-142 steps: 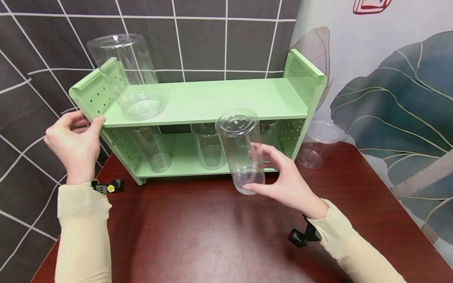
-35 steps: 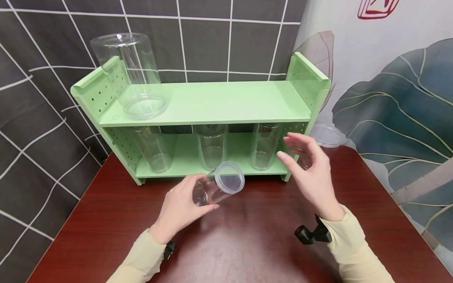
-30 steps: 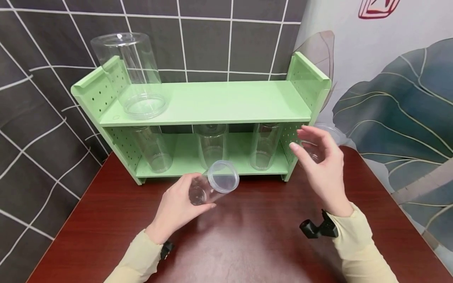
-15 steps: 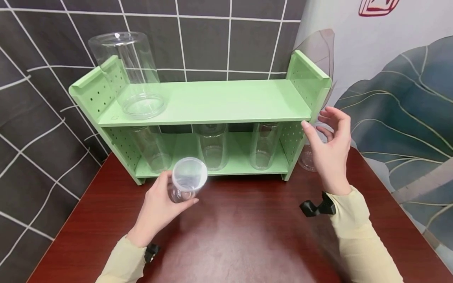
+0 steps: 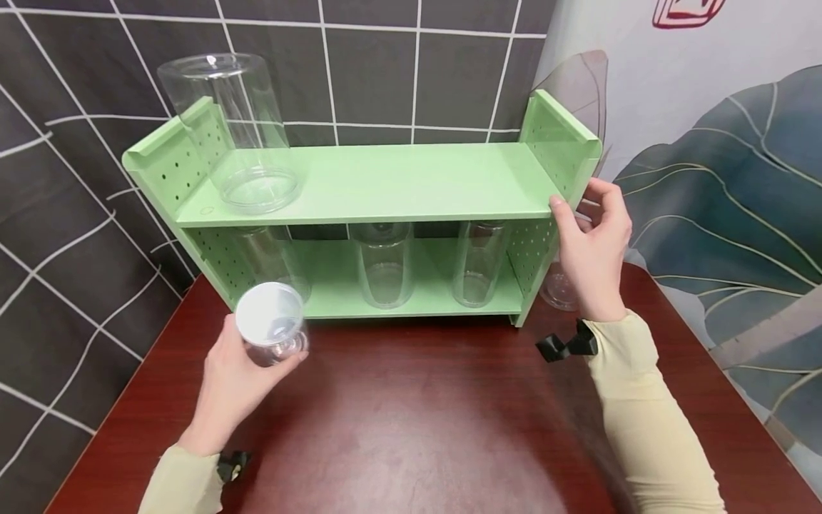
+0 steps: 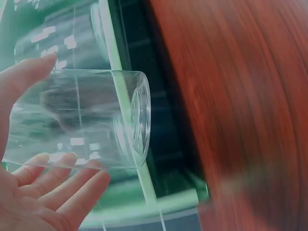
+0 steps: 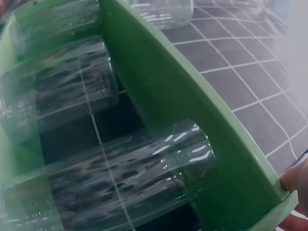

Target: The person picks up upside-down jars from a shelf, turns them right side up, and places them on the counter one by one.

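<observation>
Bottom of head frame, red-brown table (image 5: 411, 428). Above, green shelf unit (image 5: 411, 182): large clear jar (image 5: 257, 128) on top board, upper left; three clear jars (image 5: 385, 275) upright on lower board, mid-frame. Behind right hand (image 5: 594, 246), part-hidden, short clear jar (image 5: 557, 291) on table. Left of center, held jar (image 5: 270, 318), pale round end toward camera; left hand (image 5: 231, 378), thumb and fingers curled round it. Middle right, right hand pinching shelf unit's side edge. Left wrist frame: held jar's long side wall, foreshortened in head frame. Right wrist frame: dark tiles (image 7: 120, 115) through shelf unit's open back.
</observation>
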Demonstrator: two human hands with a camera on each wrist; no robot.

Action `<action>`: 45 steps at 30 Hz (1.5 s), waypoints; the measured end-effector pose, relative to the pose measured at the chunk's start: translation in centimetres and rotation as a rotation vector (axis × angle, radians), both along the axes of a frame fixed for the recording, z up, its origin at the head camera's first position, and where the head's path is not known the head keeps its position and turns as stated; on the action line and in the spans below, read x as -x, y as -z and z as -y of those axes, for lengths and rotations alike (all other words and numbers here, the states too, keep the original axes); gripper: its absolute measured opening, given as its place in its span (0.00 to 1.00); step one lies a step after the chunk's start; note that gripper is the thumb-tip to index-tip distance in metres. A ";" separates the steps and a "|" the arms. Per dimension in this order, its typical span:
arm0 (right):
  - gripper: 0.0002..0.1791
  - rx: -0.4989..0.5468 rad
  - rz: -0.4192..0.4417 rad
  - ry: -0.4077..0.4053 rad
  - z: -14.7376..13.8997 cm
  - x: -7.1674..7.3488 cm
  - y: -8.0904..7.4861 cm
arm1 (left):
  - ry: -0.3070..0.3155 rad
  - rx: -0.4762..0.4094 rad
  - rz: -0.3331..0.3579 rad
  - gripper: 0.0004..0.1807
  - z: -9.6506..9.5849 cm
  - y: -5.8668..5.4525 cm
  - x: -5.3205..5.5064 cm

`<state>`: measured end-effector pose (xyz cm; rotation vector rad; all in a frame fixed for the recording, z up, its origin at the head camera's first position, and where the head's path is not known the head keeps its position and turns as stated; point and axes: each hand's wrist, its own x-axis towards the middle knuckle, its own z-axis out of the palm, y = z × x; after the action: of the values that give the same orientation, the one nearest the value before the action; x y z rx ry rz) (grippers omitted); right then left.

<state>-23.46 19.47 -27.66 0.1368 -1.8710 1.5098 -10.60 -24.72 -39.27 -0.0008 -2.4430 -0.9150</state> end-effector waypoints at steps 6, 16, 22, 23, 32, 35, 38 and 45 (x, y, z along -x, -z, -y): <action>0.18 -0.017 0.000 0.044 -0.1 -0.2 -0.1 | -0.164 -0.039 -0.026 0.44 2.2 -0.4 -0.8; 0.17 -0.033 -0.029 0.053 0.1 -0.2 -0.1 | -0.409 -0.140 0.008 0.46 4.8 -0.3 -1.2; 0.17 -0.037 -0.029 0.063 0.0 -0.1 -0.1 | -0.470 -0.235 0.100 0.47 5.8 -0.1 -0.7; 0.17 -0.036 -0.030 0.063 0.0 -0.1 -0.1 | -0.468 -0.250 0.115 0.47 5.9 0.0 -0.6; 0.16 -0.031 -0.034 0.061 0.1 -0.1 -0.1 | -0.430 -0.322 0.190 0.46 6.4 0.4 0.5; 0.16 -0.032 -0.030 0.058 0.2 -0.1 0.0 | -0.441 -0.331 0.195 0.46 6.4 0.7 0.8; 0.17 -0.032 -0.021 0.056 0.2 -0.1 0.0 | -0.456 -0.332 0.193 0.45 6.5 1.0 1.0; 0.17 -0.033 -0.012 0.058 0.2 -0.3 0.0 | -0.456 -0.377 0.172 0.46 6.9 1.4 1.7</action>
<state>-23.18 19.27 -27.63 0.1054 -1.8752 1.4367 -12.29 -31.59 -40.70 0.7617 -2.2332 -1.1733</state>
